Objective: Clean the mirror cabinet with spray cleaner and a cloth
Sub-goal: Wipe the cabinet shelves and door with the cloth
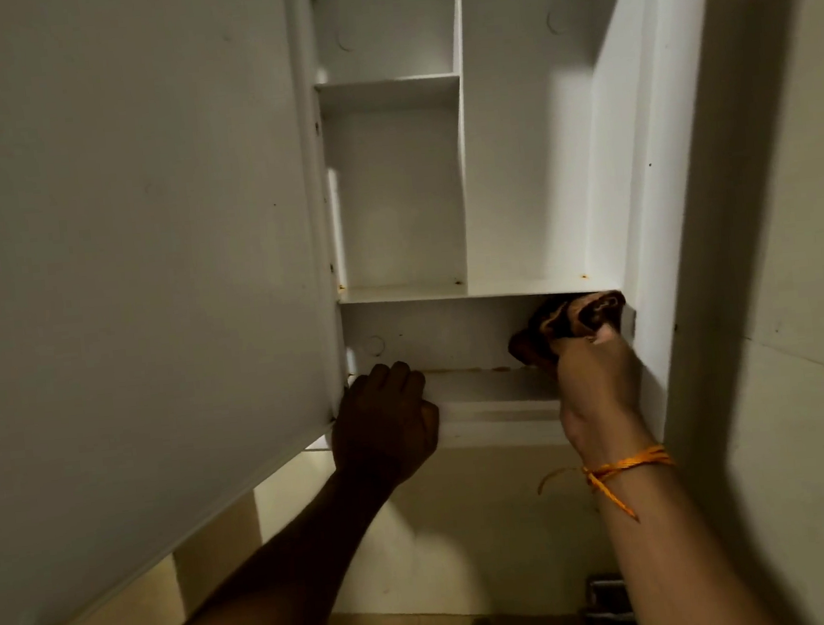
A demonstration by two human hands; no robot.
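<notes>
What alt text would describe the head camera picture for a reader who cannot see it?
The right hand holds a dark cloth inside the bottom compartment of an open white cabinet. The left hand holds the cabinet's lower front edge beside the open door.

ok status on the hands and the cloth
Left hand grips bottom shelf edge. Right hand holds cloth at its right end. Door open, nothing blocking.

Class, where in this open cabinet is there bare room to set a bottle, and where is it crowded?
Free: middle shelf, both sides of the divider. Crowded: bottom compartment, right hand holding cloth, left hand gripping its ledge.
</notes>
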